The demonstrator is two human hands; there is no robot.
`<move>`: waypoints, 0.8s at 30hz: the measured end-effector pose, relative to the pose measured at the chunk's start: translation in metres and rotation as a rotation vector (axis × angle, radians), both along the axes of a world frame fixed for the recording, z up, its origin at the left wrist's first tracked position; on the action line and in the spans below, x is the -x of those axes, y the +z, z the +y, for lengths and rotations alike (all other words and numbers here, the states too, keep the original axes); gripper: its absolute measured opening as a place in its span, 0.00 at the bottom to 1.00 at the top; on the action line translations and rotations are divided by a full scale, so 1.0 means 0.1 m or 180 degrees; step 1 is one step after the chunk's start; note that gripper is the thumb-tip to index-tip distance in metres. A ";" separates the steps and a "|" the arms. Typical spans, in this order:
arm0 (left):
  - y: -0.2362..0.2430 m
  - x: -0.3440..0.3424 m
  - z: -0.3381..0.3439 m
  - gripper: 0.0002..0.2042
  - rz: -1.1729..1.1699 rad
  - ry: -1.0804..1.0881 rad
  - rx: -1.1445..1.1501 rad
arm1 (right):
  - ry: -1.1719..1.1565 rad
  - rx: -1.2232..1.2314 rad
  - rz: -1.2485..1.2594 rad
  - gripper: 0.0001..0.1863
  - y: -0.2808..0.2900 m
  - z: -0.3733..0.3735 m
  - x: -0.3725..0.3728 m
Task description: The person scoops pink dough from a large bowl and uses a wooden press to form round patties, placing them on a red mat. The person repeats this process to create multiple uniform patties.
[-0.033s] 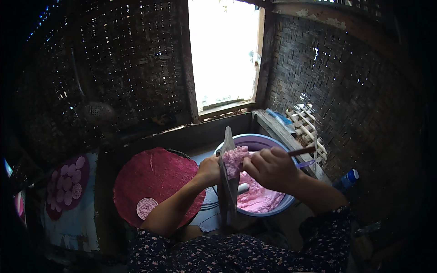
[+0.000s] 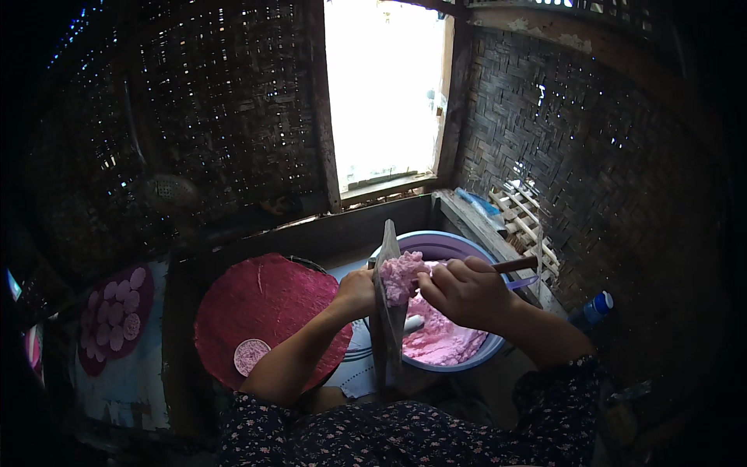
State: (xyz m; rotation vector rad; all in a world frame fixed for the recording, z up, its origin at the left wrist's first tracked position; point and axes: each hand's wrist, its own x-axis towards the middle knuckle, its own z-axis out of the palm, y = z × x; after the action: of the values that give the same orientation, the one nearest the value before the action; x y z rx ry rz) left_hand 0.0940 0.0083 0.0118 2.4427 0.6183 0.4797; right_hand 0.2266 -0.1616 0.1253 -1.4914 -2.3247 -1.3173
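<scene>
My left hand (image 2: 357, 294) is closed on the far-left edge of an upright, narrow wooden board (image 2: 391, 335). A lump of sticky pink dough (image 2: 400, 277) clings to the board's right face. My right hand (image 2: 471, 293) is wrapped round a tool with a brown handle (image 2: 517, 265), which sticks out to the right; its working end is hidden by the hand and the dough. Below both hands stands a purple-blue basin (image 2: 426, 236) holding more pink dough (image 2: 451, 344). A white rod-like end (image 2: 414, 322) and a purple handle (image 2: 523, 282) also show at the basin.
Left of the board lies a round deep-pink sheet (image 2: 268, 307) with a small pink-filled ring (image 2: 250, 356). Farther left, a plum disc (image 2: 93, 356) bears several pale pink rounds. A blue-capped bottle (image 2: 596, 307) stands at right. Woven walls and a bright window (image 2: 385, 93) enclose the corner.
</scene>
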 end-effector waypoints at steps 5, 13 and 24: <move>-0.06 0.03 0.23 0.24 -0.0010 0.0577 0.0302 | -0.0137 -0.0159 0.1116 0.05 0.26 -0.23 -0.43; -0.05 -0.07 0.05 0.18 -0.0416 0.0163 0.0026 | -0.0155 0.0208 0.1180 0.08 0.21 -0.14 -0.53; -0.17 -0.08 0.27 0.23 0.0123 -0.0161 0.0303 | -0.0079 0.0288 0.1357 0.09 0.09 -0.16 -0.66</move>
State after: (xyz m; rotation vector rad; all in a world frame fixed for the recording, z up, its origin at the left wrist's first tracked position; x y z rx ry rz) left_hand 0.1015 0.0354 -0.0056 2.3762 0.5804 0.3751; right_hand 0.2922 -0.1774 0.1342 -1.6380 -2.1152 -0.8038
